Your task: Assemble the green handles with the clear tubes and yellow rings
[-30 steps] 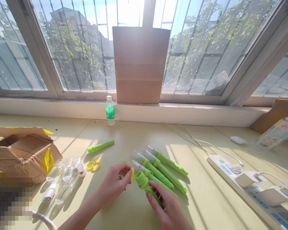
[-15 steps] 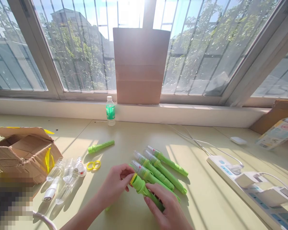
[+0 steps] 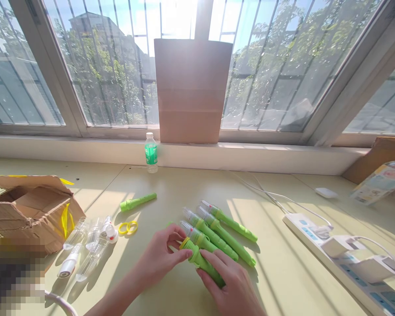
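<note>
My right hand [image 3: 228, 281] is closed around the body of a green plastic tube [image 3: 208, 268], its threaded end tilted up and to the left. The fingers of my left hand [image 3: 161, 252] pinch a yellow ring [image 3: 184, 243] at that threaded mouth, the thumb lying over the threads. Just beyond, several green tubes with clear caps [image 3: 228, 226] lie side by side. A lone green tube without a cap [image 3: 138, 201] rests farther back on the left. Two loose yellow rings [image 3: 128, 227] lie on the table nearby.
Several clear caps [image 3: 88, 259] and white cylindrical parts [image 3: 69, 262] lie beside an open cardboard box [image 3: 42, 219] at left. A bottle with a green label [image 3: 151, 153] stands by the window ledge. On the right, a power strip [image 3: 316, 245] carries plugs and white cables.
My left thumb has moved rightward over the tube's threads, and the yellow ring now sits partly covered by my fingers. My right hand keeps its hold on the tube.
</note>
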`<move>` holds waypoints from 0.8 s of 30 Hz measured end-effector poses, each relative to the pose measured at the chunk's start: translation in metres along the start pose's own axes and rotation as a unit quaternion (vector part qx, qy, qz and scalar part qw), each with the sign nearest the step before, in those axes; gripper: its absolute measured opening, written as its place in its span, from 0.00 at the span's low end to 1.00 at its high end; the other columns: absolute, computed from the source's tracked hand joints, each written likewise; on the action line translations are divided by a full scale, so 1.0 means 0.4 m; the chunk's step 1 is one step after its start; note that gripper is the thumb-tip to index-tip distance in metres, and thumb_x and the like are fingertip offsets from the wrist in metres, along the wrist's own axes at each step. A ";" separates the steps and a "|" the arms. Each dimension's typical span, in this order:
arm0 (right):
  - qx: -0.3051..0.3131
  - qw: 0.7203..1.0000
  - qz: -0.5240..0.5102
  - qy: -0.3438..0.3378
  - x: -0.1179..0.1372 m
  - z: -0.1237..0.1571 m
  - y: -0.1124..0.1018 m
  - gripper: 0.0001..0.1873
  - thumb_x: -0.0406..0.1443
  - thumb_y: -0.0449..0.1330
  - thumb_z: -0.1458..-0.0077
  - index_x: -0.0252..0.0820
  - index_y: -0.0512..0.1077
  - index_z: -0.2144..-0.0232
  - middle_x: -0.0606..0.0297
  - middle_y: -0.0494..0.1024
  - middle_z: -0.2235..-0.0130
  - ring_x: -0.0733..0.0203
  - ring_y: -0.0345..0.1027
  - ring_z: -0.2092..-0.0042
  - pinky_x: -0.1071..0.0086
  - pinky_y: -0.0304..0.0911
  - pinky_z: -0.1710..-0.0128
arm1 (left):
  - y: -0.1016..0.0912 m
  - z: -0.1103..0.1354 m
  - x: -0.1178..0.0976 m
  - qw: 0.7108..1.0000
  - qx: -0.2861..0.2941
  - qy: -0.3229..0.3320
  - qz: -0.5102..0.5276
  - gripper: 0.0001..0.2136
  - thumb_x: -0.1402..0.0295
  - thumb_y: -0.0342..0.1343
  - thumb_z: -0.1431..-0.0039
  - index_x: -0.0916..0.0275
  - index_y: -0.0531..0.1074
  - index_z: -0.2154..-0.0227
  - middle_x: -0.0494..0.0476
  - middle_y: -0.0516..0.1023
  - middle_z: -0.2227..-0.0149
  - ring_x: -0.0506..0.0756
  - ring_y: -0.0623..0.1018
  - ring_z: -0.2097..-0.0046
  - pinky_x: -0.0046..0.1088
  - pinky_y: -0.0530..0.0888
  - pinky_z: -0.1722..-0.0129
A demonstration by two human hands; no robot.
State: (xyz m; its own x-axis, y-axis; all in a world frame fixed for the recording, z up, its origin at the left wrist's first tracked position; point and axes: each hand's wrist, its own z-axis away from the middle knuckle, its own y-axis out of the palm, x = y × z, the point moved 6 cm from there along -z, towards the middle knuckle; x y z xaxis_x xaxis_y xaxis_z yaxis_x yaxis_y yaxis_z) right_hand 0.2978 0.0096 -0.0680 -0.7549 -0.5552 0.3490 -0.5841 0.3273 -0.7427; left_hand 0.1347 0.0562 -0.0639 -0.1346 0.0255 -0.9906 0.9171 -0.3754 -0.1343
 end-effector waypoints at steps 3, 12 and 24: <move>-0.010 1.000 0.025 -0.013 0.005 0.000 0.000 0.13 0.43 0.52 0.36 0.45 0.73 0.58 0.65 0.75 0.73 0.58 0.73 0.75 0.68 0.68 0.81 | -0.002 -0.001 0.005 1.000 -0.011 -0.017 0.002 0.09 0.66 0.63 0.46 0.61 0.69 0.66 0.53 0.79 0.64 0.54 0.78 0.60 0.28 0.73 0.64; 0.002 0.998 0.060 -0.019 0.006 0.003 0.009 0.20 0.46 0.48 0.34 0.43 0.76 0.60 0.62 0.74 0.73 0.57 0.72 0.76 0.67 0.66 0.83 | -0.003 -0.002 0.038 0.999 -0.010 -0.045 -0.001 0.08 0.66 0.62 0.46 0.61 0.68 0.67 0.55 0.78 0.61 0.57 0.77 0.56 0.31 0.72 0.62; 0.016 0.997 0.074 -0.013 -0.005 0.009 0.015 0.18 0.45 0.49 0.34 0.44 0.76 0.59 0.63 0.74 0.73 0.59 0.72 0.76 0.68 0.65 0.81 | 0.001 -0.001 0.023 0.999 -0.022 -0.025 -0.008 0.10 0.63 0.62 0.46 0.61 0.67 0.68 0.58 0.78 0.60 0.59 0.77 0.54 0.32 0.73 0.60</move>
State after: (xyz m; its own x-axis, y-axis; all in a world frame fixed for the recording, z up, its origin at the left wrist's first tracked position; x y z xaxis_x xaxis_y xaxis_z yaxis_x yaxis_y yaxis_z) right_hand 0.2968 0.0099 -0.0750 -0.8239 -0.5221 0.2204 -0.4571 0.3824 -0.8030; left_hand 0.1339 0.0568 -0.0732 -0.1671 -0.0147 -0.9858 0.9299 -0.3347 -0.1527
